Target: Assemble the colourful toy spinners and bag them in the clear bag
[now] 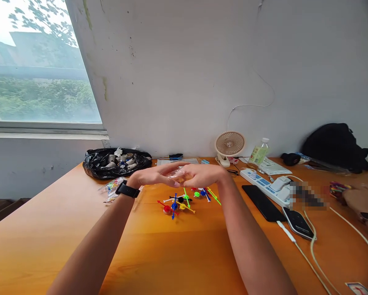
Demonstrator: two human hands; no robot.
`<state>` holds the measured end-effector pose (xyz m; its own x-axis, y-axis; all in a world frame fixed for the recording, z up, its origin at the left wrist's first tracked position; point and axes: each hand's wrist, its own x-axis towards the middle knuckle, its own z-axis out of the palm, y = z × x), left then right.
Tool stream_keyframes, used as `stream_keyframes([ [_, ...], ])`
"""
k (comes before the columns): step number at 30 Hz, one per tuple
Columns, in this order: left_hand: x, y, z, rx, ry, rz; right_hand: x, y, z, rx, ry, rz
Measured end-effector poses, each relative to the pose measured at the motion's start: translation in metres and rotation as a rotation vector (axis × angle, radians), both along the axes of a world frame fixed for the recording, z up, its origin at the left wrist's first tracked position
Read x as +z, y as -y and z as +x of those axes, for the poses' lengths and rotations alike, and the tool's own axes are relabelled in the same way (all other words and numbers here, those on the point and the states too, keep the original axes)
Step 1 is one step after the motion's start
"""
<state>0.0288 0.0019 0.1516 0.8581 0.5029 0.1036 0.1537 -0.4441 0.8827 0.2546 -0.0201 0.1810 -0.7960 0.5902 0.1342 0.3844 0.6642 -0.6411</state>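
My left hand (153, 177), with a black watch (128, 190) on its wrist, and my right hand (204, 174) meet above the table, thumbs almost touching. Between them is a crinkled clear plastic bag (178, 173), with the fingers of both hands closed around it; the fingertips are partly hidden. Just below and in front of the hands lie several coloured plastic arrow spinners, among them a blue one (174, 206), a red one (166, 209), a yellow one (183, 207) and a green one (186, 197). More spinners lie under my right hand, partly covered by it.
A black bag of cardboard rolls (92, 164) and a packet of coloured pieces (113, 188) are left. A small fan (230, 144), bottle (259, 153), power strip (251, 177), black phone (264, 203) and cables stand right. At far right, another person's hand (357, 198) is near coloured pieces.
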Motion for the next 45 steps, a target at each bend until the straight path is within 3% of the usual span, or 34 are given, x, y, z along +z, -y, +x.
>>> stream_keyframes([
  [3, -0.002, -0.001, 0.000, 0.016, -0.032, 0.016, -0.001, -0.004, 0.001, 0.042, 0.089, -0.106],
  [12, -0.006, -0.007, -0.011, 0.171, -0.052, 0.085, 0.002, -0.004, 0.009, 0.015, -0.005, -0.163],
  [17, -0.007, -0.009, -0.020, 0.153, 0.003, 0.021, -0.001, -0.006, 0.012, 0.026, 0.050, -0.178],
  [20, -0.006, -0.009, -0.028, 0.212, 0.024, -0.015, -0.003, -0.009, 0.013, -0.014, 0.089, -0.141],
  [27, -0.009, -0.026, -0.042, 0.333, 0.356, -0.175, 0.003, -0.004, 0.015, -0.073, -0.017, -0.109],
  [32, -0.016, -0.037, -0.028, 0.445, 0.514, -0.272, 0.003, -0.002, 0.009, -0.039, 0.013, -0.028],
  [40, -0.012, -0.025, 0.002, 0.575, 0.609, -0.157, -0.004, -0.003, -0.010, -0.125, 0.095, 0.114],
  [45, -0.012, -0.027, 0.002, 0.678, 0.757, 0.002, -0.004, -0.005, -0.008, -0.035, 0.053, 0.070],
])
